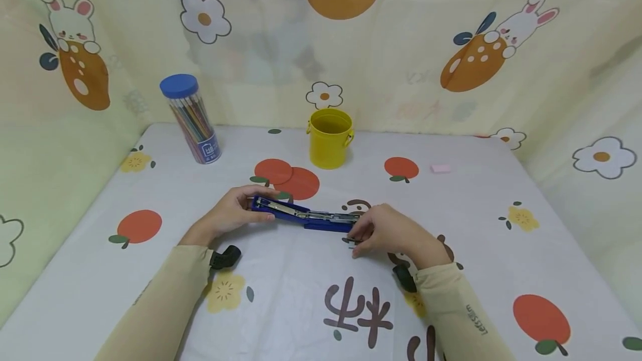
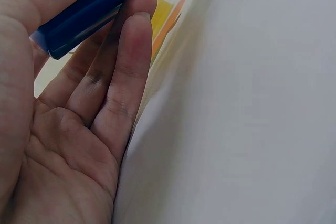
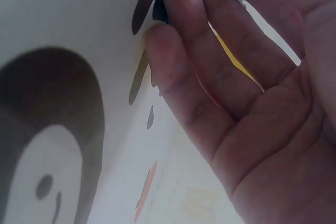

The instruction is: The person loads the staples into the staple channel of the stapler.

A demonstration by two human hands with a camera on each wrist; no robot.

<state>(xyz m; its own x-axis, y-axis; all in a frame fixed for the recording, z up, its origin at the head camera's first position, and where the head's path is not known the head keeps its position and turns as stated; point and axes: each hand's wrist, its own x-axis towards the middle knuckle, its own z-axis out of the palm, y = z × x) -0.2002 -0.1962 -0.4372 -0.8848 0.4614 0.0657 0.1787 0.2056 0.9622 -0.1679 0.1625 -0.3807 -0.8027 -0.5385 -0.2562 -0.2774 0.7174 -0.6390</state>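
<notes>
A blue stapler (image 1: 288, 211) is spread wide open in the head view, its metal inner parts facing up. My left hand (image 1: 241, 205) grips its left end, the thumb along the near side. In the left wrist view the blue stapler body (image 2: 86, 22) lies between thumb and fingers. At the stapler's other end, my right hand (image 1: 388, 233) has its fingers curled over the tip. A small greyish piece (image 1: 351, 244) shows by the right thumb; its kind is unclear. In the right wrist view the right fingers (image 3: 184, 66) hide most of what they touch.
A yellow bucket (image 1: 328, 146) stands beyond the stapler. At the back left is a clear tub of pencils (image 1: 193, 121) with a blue lid. A pink eraser-like block (image 1: 440, 169) lies at the back right. A printed cloth (image 1: 281, 294) covers the table; a patterned curtain (image 1: 401, 49) hangs behind.
</notes>
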